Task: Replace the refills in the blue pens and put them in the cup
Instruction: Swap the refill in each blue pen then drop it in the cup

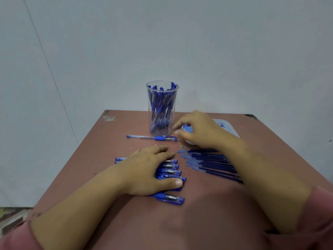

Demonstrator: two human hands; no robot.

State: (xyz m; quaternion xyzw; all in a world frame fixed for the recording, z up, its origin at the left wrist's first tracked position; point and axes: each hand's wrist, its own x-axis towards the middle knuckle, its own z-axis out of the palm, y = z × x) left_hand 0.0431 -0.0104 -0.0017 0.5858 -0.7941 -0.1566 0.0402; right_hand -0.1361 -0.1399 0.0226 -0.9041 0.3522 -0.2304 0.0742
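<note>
The surface (pixel 126 127) is running back to the wall, its far left corner chipped, and the cup (pixel 162 107) is standing close to that far edge, near the middle. Open room is showing left of the cup and across the near stretch between the forearms.

The cup is clear and is holding a crowd of capped blue pens, upright and leaning. Just in front of it one pen (pixel 152 138) is lying crosswise, clear barrel, blue grip, cap pointing right.

The left hand (pixel 151 170) is lying flat, fingers straight, pressing on a row of pens (pixel 171 171) with their caps poking out to the right. Just right of them, dark blue refills (pixel 210 162) are lying fanned, partly under the right forearm.

The right hand (pixel 196 130) is hovering over a white dish (pixel 227 126) beside the cup, fingers curled, thumb and forefinger close together. It is possibly pinching something tiny, but I cannot tell.
</note>
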